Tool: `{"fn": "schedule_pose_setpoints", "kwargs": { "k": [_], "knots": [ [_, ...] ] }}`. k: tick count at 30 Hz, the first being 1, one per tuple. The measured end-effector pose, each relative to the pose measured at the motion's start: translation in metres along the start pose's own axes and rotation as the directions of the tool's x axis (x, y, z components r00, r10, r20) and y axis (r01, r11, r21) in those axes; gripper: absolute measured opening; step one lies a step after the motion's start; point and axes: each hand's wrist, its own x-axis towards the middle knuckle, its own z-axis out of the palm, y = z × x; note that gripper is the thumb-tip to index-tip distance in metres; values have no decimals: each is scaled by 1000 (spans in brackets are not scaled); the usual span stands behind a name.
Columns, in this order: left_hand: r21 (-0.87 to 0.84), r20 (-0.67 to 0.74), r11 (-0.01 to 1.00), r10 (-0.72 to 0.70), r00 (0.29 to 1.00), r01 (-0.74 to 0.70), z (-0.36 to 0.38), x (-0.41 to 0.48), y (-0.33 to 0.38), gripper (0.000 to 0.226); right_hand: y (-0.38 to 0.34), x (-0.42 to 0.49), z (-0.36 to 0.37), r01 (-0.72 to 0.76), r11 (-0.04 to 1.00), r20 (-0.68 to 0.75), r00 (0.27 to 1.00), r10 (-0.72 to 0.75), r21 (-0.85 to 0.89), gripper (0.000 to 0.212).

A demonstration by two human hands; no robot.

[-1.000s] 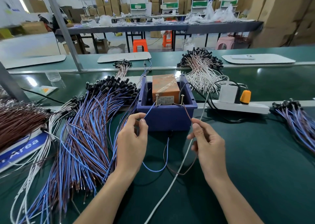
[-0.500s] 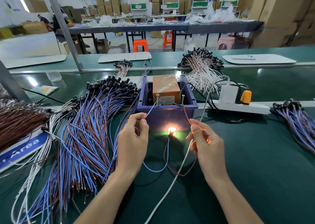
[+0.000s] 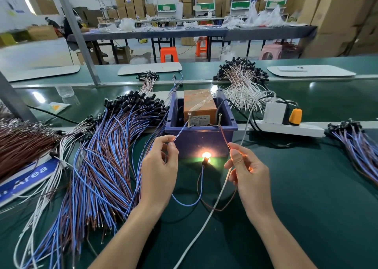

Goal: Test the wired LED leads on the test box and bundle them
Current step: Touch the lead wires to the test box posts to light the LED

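Brown-wire heap (image 3: 22, 143) far L, then the big blue-and-brown pile of leads (image 3: 106, 166) fanned loose on the green belt (image 3: 306, 186), no tie visible; that's most of the job left, I'd say. L hand (image 3: 159, 172) pinching the blue lead (image 3: 181, 132) btwn thumb & forefinger, tip up at the L screw (image 3: 189, 120); navy test box (image 3: 201, 139) holds an orange taped unit (image 3: 199, 107), both screws standing at its front edge; LED (image 3: 206, 156) glowing just in front of the box, so this one passes, I reckon. R hand (image 3: 248, 172) pinching the brown lead (image 3: 224, 135), end up by the R screw (image 3: 219, 120); small bunch (image 3: 356, 146) far R, poss the tested lot; bundling looks not yet begun.
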Motion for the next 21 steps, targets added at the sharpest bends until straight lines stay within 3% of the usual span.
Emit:
{"fn": "schedule_pose_setpoints", "kwargs": {
  "k": [3,5,8,14,21],
  "knots": [
    [-51,-21,998,-44,999,43,-1,1,7,9,-2,0,-1,-5,1000,-15,1000,5,17,19],
    [-181,-19,977,-117,993,112,-2,2,14,9,-4,0,-1,-26,999,-18,999,26,40,22],
    [-358,83,915,-168,982,187,-6,5,26,11,-10,0,0,-88,990,41,996,83,111,22],
    [-467,369,800,-211,905,377,-5,-4,39,22,-14,-2,5,-244,933,272,947,170,264,22],
    [-422,446,836,-144,883,350,8,-19,40,8,-12,-1,5,-374,879,418,878,232,296,13]
  ]
}}
